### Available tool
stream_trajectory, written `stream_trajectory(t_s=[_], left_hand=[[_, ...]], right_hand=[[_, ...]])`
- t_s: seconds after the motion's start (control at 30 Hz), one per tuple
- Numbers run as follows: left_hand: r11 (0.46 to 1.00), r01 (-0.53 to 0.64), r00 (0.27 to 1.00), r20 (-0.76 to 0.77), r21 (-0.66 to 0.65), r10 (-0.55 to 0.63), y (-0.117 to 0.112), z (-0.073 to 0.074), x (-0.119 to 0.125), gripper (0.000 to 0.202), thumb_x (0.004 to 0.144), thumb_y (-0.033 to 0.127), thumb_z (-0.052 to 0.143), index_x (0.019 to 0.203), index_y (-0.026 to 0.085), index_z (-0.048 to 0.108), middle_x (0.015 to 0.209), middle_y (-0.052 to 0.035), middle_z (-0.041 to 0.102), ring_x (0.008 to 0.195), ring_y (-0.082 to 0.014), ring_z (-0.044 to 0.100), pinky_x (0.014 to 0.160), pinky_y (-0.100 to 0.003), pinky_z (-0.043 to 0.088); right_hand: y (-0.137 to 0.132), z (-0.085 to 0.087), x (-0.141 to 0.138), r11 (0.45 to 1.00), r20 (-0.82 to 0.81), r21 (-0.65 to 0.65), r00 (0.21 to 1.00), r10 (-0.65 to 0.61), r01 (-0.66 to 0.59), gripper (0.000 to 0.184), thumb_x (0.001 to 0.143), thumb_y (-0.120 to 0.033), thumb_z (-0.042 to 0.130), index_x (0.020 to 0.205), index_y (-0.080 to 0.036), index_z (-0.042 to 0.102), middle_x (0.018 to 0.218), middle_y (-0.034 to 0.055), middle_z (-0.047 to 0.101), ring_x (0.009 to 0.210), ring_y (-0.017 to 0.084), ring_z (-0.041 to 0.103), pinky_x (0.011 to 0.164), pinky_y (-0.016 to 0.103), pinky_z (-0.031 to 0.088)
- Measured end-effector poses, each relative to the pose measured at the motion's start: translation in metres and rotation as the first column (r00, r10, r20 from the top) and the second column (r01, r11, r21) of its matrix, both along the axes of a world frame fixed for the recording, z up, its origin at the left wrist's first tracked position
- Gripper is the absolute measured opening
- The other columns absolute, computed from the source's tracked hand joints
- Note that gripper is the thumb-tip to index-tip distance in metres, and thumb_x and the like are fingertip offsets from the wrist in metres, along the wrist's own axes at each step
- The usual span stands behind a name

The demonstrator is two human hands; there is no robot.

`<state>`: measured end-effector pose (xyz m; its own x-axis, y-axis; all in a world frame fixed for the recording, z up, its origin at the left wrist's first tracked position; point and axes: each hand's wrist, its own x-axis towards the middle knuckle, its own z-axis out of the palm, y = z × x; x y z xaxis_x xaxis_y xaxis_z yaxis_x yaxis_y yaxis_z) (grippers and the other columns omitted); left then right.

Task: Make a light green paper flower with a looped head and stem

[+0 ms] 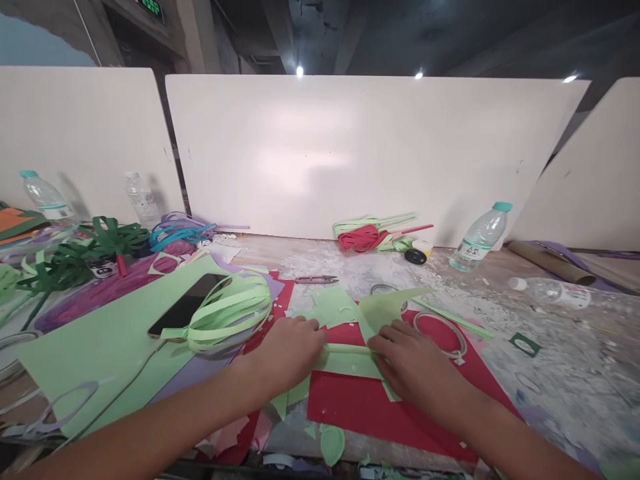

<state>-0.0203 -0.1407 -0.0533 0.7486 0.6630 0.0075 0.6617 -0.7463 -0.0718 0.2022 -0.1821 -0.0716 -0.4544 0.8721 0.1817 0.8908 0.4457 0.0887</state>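
White panels (pixel 225 133) wall off the back of a pretty trashed surface (pixel 300 257), all paint smears and paper scraps. Watching the head feed from my end, I've got both hands working on some light green paper (pixel 350 365), which lies right between them over a red sheet (pixel 360 407).

Left hand (pixel 295 350) is curled, knuckles up, pinched onto the left end of a narrow rolled edge (pixel 347 349); most of its fingertips are tucked out of sight. Right hand (pixel 413 353) is bent over the other end, fingers and thumb closed in on it.

Progress-wise I'd call it partway: one edge looks rolled into a slim tube, but a flat flap is left on the near side of it. A yellowish-green flap (pixel 385 307) sticks up just behind the right hand; can't tell if it's the same piece.

Left of the left hand, a bundle of looped green strips (pixel 233 307) rests partly over a phone (pixel 185 307), and that one looks pretty much made up to me. Thread snips (pixel 316 279) lie beyond the left hand, unused. Past the right hand there's a thin green stick (pixel 453 316) and a wire coil (pixel 463 340).
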Motion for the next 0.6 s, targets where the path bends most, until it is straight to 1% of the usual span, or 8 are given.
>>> stream_trajectory(t_s=[0.07,0.17,0.27,0.33,0.43,0.5,0.6], left_hand=[[0.999,0.029,0.999,0.027,-0.027,-0.028,0.006,0.004,0.006,0.02,0.086,0.015,0.042,0.085,0.016,0.062,0.083,-0.0077,0.064,0.078,-0.0237,0.063,0.06,-0.03,0.045],[0.994,0.058,0.995,0.086,-0.093,-0.05,0.012,0.007,0.008,0.025,0.087,0.016,0.04,0.08,0.017,0.065,0.08,-0.007,0.065,0.078,-0.0225,0.063,0.062,-0.03,0.044],[0.984,0.071,0.987,0.157,-0.165,-0.045,0.017,0.006,0.009,0.023,0.087,0.022,0.045,0.085,0.018,0.067,0.082,-0.0067,0.067,0.079,-0.022,0.063,0.063,-0.029,0.044],[0.979,0.087,0.98,0.192,-0.184,-0.051,0.019,0.002,0.01,0.021,0.085,0.021,0.047,0.088,0.018,0.068,0.083,-0.0066,0.067,0.08,-0.0215,0.063,0.064,-0.029,0.043],[0.982,0.101,0.979,0.192,-0.162,-0.069,0.021,-0.006,0.015,0.021,0.082,0.016,0.047,0.084,0.017,0.067,0.081,-0.0062,0.066,0.078,-0.0209,0.063,0.065,-0.029,0.043],[0.988,0.092,0.984,0.166,-0.128,-0.07,0.022,-0.01,0.017,0.019,0.081,0.015,0.047,0.081,0.017,0.066,0.078,-0.0059,0.065,0.076,-0.0209,0.062,0.064,-0.029,0.044],[0.996,0.082,0.989,0.123,-0.041,-0.077,0.02,-0.013,0.018,0.018,0.081,0.014,0.047,0.077,0.017,0.064,0.076,-0.0053,0.063,0.077,-0.0207,0.06,0.064,-0.029,0.044]], right_hand=[[0.005,0.006,-0.008,0.997,-0.059,-0.077,0.998,0.021,-0.026,0.017,0.086,-0.012,0.048,0.081,-0.019,0.063,0.079,0.0049,0.062,0.082,0.022,0.056,0.068,0.031,0.038],[0.011,0.011,-0.014,0.985,-0.15,-0.162,0.988,0.03,-0.054,0.02,0.09,-0.017,0.045,0.082,-0.019,0.063,0.081,0.0046,0.062,0.082,0.02,0.057,0.066,0.028,0.038],[0.015,0.01,-0.015,0.977,-0.247,-0.197,0.969,0.028,-0.079,0.022,0.091,-0.021,0.044,0.082,-0.019,0.064,0.083,0.0045,0.062,0.08,0.018,0.057,0.066,0.026,0.039],[0.017,0.007,-0.016,0.972,-0.301,-0.21,0.953,0.042,-0.109,0.019,0.09,-0.021,0.045,0.085,-0.019,0.064,0.084,0.0043,0.062,0.081,0.017,0.057,0.067,0.025,0.039],[0.019,0.003,-0.017,0.967,-0.338,-0.215,0.939,0.059,-0.138,0.016,0.088,-0.018,0.047,0.087,-0.018,0.063,0.086,0.0045,0.062,0.081,0.017,0.056,0.068,0.025,0.04],[0.02,0.0,-0.017,0.973,-0.33,-0.198,0.943,0.047,-0.118,0.014,0.087,-0.016,0.049,0.083,-0.018,0.063,0.084,0.0045,0.061,0.079,0.017,0.056,0.066,0.025,0.039],[0.02,-0.002,-0.019,0.986,-0.277,-0.153,0.961,0.023,-0.067,0.014,0.085,-0.014,0.051,0.076,-0.017,0.061,0.08,0.0042,0.06,0.076,0.017,0.055,0.062,0.025,0.036]])
